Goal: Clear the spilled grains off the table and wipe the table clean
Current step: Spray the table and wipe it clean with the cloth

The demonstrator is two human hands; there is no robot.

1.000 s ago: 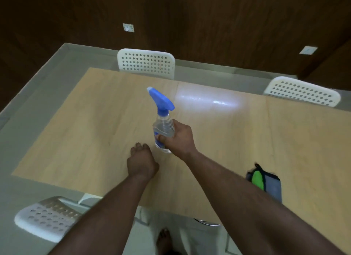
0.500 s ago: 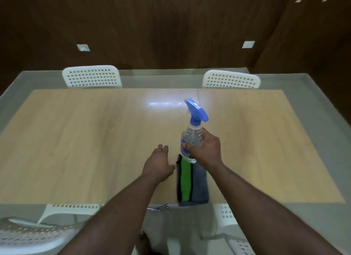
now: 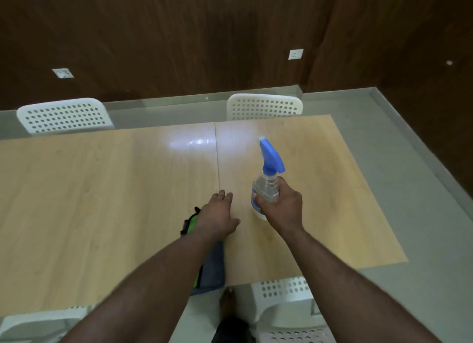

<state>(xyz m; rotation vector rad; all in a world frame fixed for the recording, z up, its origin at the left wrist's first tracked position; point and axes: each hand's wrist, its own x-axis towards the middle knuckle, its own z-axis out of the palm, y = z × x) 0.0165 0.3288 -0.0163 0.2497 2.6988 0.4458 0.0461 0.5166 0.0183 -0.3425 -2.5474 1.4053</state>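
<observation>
My right hand (image 3: pixel 281 209) grips a clear spray bottle (image 3: pixel 266 189) with a blue trigger head, held upright on or just over the wooden table (image 3: pixel 102 202). My left hand (image 3: pixel 217 214) hovers flat with straight fingers over the table, covering the top of a folded grey-blue and green cloth (image 3: pixel 210 268) that lies by the near edge. No grains show on the tabletop.
Two white perforated chairs stand at the far side, one on the left (image 3: pixel 64 115) and one on the right (image 3: pixel 263 107). More white chairs (image 3: pixel 286 299) sit at the near edge. A dark wood wall rises behind. My foot (image 3: pixel 227 304) is on the floor.
The view has swung right along the table. My right hand carried the spray bottle to the right past the cloth, and my left hand now lies over the cloth's top.
</observation>
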